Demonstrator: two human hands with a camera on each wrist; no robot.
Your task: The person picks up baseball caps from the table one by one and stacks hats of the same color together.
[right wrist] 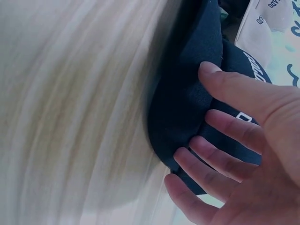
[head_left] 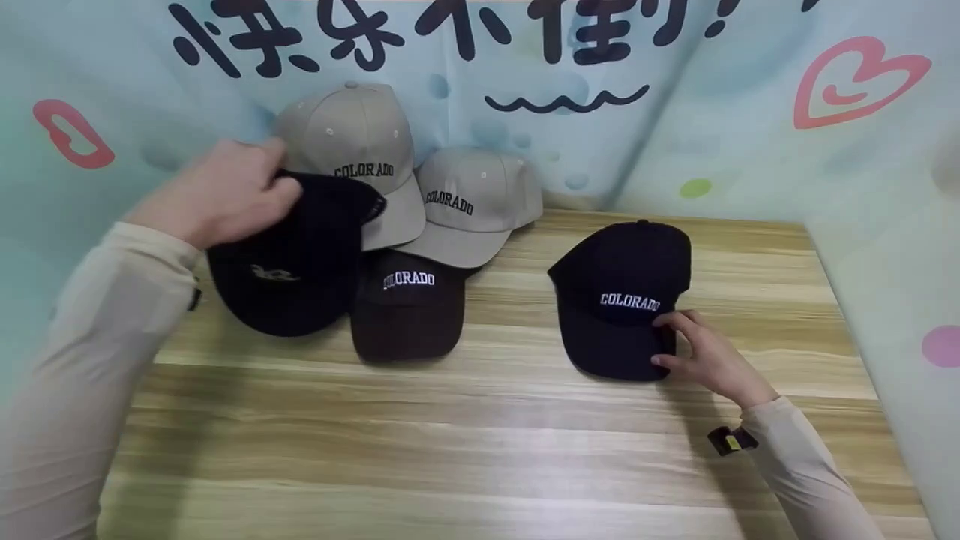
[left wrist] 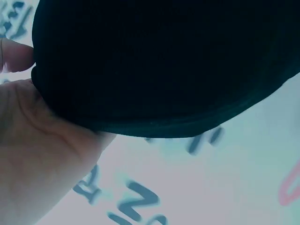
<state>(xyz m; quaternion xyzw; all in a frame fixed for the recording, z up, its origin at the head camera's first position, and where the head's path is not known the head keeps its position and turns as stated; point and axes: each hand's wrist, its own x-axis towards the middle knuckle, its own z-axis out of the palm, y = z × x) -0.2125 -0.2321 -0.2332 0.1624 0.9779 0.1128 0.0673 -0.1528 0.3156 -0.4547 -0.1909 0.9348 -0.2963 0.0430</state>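
Observation:
My left hand (head_left: 232, 187) grips a black baseball cap (head_left: 300, 247) by its upper edge, raised at the left. A small pale embroidered mark shows on it, and it fills much of the left wrist view. At the right, a navy cap (head_left: 626, 270) lettered COLORADO sits on the table, its brim toward me. My right hand (head_left: 709, 352) touches the right side of that brim with thumb and fingertips. In the right wrist view, the fingers (right wrist: 225, 159) are spread and gently bent along the brim's side, the thumb lying over its surface.
Two beige COLORADO caps, a larger-looking one (head_left: 349, 135) and another (head_left: 480, 195), stand against the printed backdrop (head_left: 675, 135). A dark brown cap (head_left: 409, 322) lies in front of them, close beside the raised cap. The wood-grain table (head_left: 450, 450) runs back to the backdrop.

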